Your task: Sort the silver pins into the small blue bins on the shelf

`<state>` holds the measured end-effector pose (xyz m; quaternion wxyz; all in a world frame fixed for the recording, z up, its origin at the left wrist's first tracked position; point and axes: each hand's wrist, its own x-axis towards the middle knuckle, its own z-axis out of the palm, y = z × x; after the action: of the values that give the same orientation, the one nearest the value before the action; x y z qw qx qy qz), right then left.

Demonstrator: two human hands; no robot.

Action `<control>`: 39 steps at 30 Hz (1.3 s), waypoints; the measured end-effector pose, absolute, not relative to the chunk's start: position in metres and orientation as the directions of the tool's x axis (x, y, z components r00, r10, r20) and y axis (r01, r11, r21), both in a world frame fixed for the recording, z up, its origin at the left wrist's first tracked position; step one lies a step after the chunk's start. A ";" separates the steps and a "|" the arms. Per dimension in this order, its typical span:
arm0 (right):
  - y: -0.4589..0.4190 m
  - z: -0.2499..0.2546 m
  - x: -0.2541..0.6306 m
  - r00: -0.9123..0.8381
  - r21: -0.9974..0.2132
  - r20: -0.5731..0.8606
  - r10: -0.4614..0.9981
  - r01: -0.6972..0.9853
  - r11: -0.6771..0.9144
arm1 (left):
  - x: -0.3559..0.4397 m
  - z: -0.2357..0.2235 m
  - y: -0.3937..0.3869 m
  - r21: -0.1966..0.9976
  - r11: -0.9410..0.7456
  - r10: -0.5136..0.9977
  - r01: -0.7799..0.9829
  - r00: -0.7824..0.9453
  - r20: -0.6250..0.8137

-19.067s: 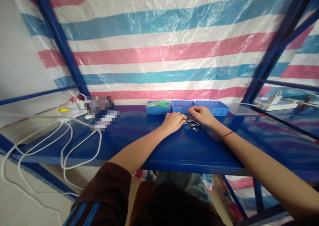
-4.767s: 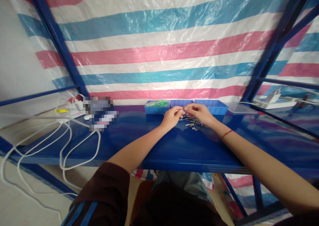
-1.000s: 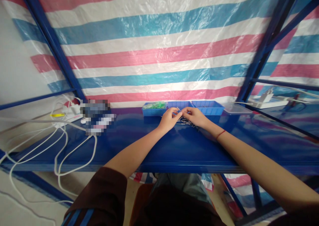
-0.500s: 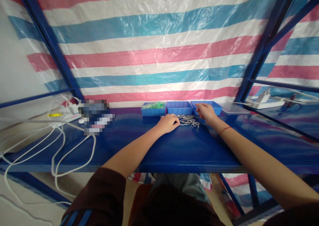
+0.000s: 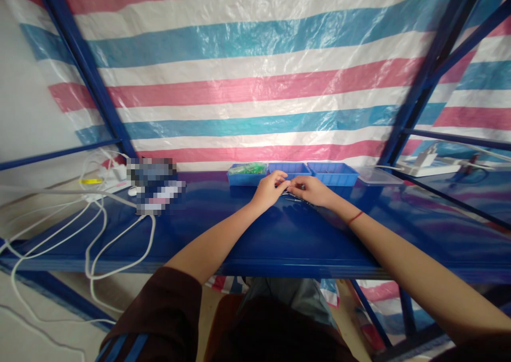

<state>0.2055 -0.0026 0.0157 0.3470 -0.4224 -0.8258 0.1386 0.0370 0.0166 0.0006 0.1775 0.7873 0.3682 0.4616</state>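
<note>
Observe left hand [image 5: 268, 194] and right hand [image 5: 314, 190] at frame centre: half-curled, meeting at fingertips, with hold impossible to tell. Find rods [image 5: 294, 199] just below, mostly hidden. Beware of scattering rods, likely by brushing with low fingers.

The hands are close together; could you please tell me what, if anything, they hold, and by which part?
It cannot be told: the left hand and right hand are close together by the pins, and anything between them is hidden.

Thin metal pieces [image 5: 294, 199] — lying loose, partly hidden.
</note>
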 end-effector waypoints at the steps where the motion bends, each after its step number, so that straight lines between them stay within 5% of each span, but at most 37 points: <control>1: -0.002 0.015 0.205 -0.396 -0.536 0.456 0.797 0.592 0.601 | 0.038 0.001 0.017 0.661 -0.645 0.762 0.383 0.270 0.588; 6: 0.001 0.014 0.206 -0.371 -0.589 0.453 0.811 0.558 0.584 | 0.039 0.000 0.017 0.730 -0.615 0.788 0.297 0.225 0.573; 17: 0.005 0.011 0.204 -0.265 -0.760 0.401 0.877 0.439 0.480 | 0.037 -0.002 0.023 0.690 -0.673 0.739 0.267 0.209 0.640; 39: 0.000 0.021 0.203 -0.126 -0.744 0.538 0.834 0.394 0.540 | 0.039 -0.006 0.023 0.753 -0.588 0.801 0.296 0.343 0.490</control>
<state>0.2027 0.0001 0.0211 0.5043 -0.4273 -0.7180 0.2182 0.0387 0.0233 -0.0065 0.2813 0.7697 0.3564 0.4488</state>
